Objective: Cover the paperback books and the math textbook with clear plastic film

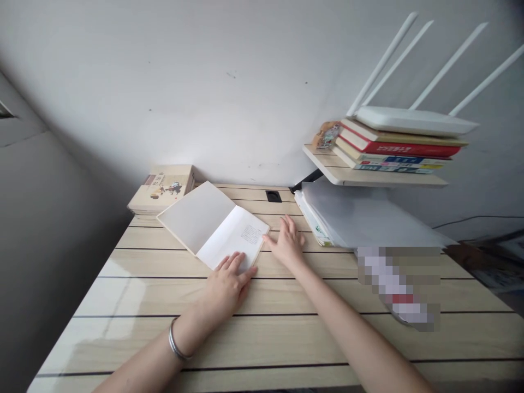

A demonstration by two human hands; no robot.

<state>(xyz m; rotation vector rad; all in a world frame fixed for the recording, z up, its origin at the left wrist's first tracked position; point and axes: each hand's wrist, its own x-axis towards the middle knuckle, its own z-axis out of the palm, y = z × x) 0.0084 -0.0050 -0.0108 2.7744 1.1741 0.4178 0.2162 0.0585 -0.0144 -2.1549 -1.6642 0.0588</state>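
An open book (223,242) lies on the wooden table, turned at an angle. Its left side is a blank greyish inside cover, and its right side is a white page with a small block of print. My left hand (227,286) rests on the lower part of that page, fingers laid out and the thumb by the book's lower right edge. Beside the right edge is my right hand (289,243), its fingers spread and its thumb tip touching or nearly touching the book. A silver bangle circles my left wrist.
Stacked books (164,191) stand at the back left. On the right, a small raised shelf (385,177) carries books and a white router (413,120) with tall antennas. Papers in a clear sleeve (368,218) lie beneath it, near a blurred-out object (397,289). A black socket (273,196) sits in the tabletop.
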